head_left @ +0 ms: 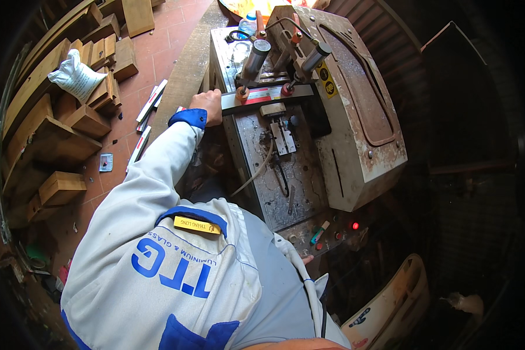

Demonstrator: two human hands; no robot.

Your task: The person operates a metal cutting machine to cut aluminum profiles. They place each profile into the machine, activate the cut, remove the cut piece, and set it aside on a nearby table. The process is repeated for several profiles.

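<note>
My left hand is closed around the left end of a light metal profile with red and white film on it. The profile lies across the bed of a machine. Two pneumatic clamps, a left one and a right one, reach down to it with reddish tips. Only a bit of my right hand shows, at the near edge of the control panel; my body and sleeve hide the rest. Buttons, a glowing red lamp and a green-and-white object are on the panel.
A large beige machine cover stands to the right of the bed. Wooden blocks and a white sack are piled at the left. Film-covered profile pieces lie on the tiled floor. A hose hangs off the bed's left side.
</note>
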